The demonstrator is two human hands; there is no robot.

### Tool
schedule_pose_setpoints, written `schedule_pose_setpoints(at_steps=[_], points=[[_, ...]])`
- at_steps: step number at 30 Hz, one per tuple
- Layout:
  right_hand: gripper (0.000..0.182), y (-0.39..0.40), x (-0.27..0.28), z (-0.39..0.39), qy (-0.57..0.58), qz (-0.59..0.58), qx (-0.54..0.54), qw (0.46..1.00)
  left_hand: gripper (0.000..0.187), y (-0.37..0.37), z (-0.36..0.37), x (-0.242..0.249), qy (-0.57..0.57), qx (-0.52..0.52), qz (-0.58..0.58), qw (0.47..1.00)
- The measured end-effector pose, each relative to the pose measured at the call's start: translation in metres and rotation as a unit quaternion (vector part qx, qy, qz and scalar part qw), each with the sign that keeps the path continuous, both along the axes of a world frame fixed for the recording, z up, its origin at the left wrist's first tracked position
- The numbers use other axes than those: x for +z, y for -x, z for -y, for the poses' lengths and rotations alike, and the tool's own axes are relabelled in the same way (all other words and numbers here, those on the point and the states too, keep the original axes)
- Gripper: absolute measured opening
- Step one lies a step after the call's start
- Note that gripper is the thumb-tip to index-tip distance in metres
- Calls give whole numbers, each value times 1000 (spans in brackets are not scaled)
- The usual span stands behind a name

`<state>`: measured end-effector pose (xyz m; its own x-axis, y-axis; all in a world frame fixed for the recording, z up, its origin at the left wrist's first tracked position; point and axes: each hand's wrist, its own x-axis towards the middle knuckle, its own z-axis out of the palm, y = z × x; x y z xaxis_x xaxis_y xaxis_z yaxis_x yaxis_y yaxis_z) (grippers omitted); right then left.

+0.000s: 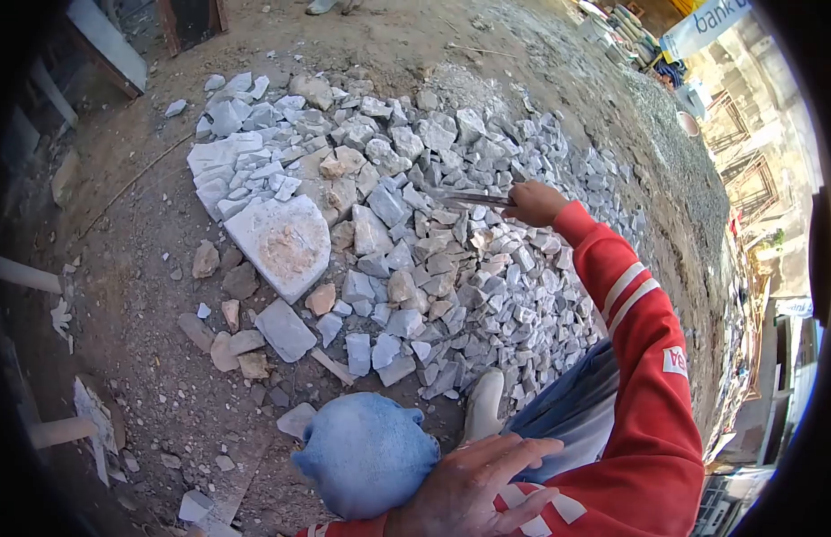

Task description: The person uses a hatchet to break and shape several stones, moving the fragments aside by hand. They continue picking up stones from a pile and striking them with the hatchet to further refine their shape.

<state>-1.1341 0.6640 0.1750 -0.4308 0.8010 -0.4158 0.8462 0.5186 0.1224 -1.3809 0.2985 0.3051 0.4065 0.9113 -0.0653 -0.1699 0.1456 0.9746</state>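
My right hand (536, 203) is wrapped round the end of a narrow, greyish metal tool (474, 199) above the pile of broken stones (487, 268). The tool points left and its far end is blurred, so its exact kind cannot be made out. Close to my body, my left hand (474, 483) has its fingers stretched out and holds nothing. It lies beside my denim-covered knee (366, 452) and in front of my red sleeve. A pale flat slab (286, 246) with a worn, brownish patch rests left of the pile.
Larger stone blocks (286, 329) lie on the dirt near my knee. My light-coloured boot (484, 404) is at the pile's near edge. Dark wooden-edged boards (111, 45) stand at upper left. Pipes (22, 273) reach in from the left. A bank banner (706, 27) hangs at upper right.
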Motion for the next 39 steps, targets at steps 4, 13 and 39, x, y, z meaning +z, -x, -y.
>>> schedule_pose_setpoints(at_steps=[4,13,39], points=[[33,14,63,41,12,143,67,987,46,-26,-11,-31,-132,57,-26,989],[30,-14,-15,67,89,110,82,987,44,-18,-10,-21,-101,6,-130,986],[39,2,-30,66,37,-98,159,982,52,151,-292,13,-165,196,-643,722]])
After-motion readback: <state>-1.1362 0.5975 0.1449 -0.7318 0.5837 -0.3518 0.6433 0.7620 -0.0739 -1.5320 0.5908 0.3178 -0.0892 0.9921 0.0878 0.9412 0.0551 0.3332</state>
